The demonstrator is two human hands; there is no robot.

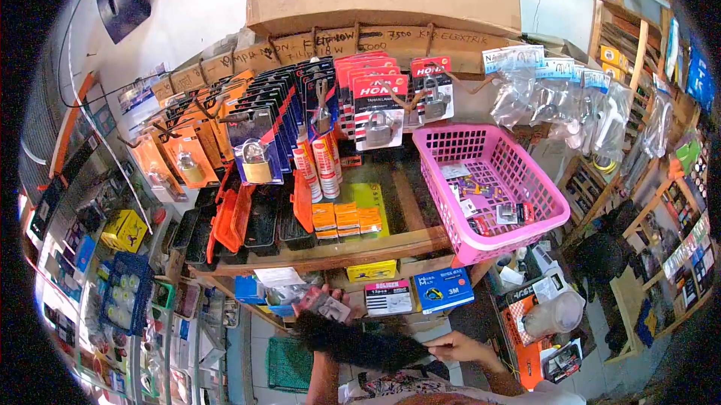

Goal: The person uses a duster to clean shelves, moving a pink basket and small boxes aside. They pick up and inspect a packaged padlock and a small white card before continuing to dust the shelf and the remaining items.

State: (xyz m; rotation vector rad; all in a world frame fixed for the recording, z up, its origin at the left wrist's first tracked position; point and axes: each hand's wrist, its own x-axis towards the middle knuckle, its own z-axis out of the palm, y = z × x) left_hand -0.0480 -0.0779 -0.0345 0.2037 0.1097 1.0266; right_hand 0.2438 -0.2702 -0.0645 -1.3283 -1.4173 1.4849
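My left hand is below the front edge of the wooden shelf, its fingers closed around a small clear-fronted package with red and grey parts. What is inside the package is too small to make out. A fluffy black duster lies across in front of my left wrist and hides part of it. My right hand pinches the duster's right end, low in the view. A Soligen box and a blue 3M box sit in the shelf just beyond the duster.
A pink basket with small packs stands at the right of the wooden shelf. Carded padlocks and bagged fittings hang from hooks. Orange and black trays line the left. A large carton stands above.
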